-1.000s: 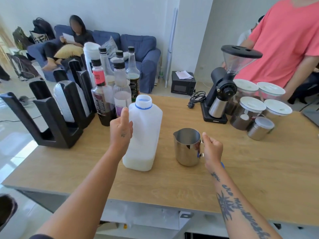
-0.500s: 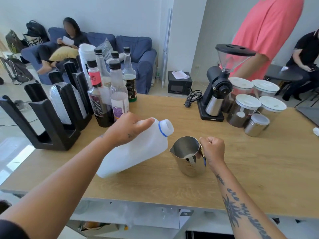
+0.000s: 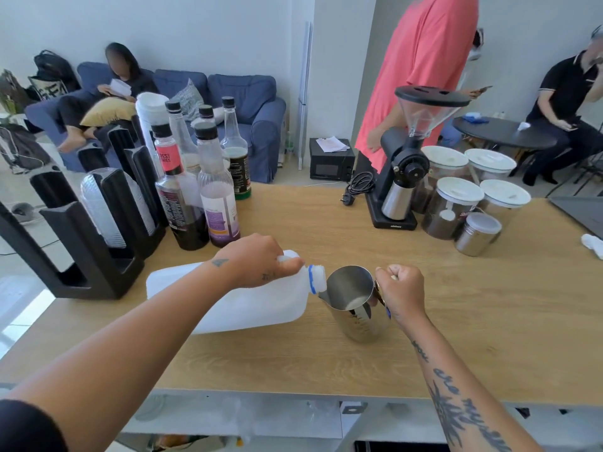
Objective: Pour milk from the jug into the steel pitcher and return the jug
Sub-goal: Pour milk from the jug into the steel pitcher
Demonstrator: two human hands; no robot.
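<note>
While the left grip [image 3: 257,259] tips the jug [image 3: 248,301], the right grip [image 3: 403,288] clasps the pitcher [image 3: 355,308].

My left hand [image 3: 257,257] tips the jug [image 3: 248,301] left of the pitcher [image 3: 357,308], mouth over its rim; my right hand [image 3: 403,291] is on its right side (at the handle). Bottles [image 3: 202,190] stand behind-left, grinder [image 3: 411,164] behind-right, on the table [image 3: 489,321].

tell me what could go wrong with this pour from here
1. The jug lies almost flat, its mouth just at the pitcher rim, so a surge could spill onto the table.
2. The left hand grips only near the neck, so the jug could twist.
3. The right hand holds the pitcher by its handle; a nudge from the jug may tip it.
</note>
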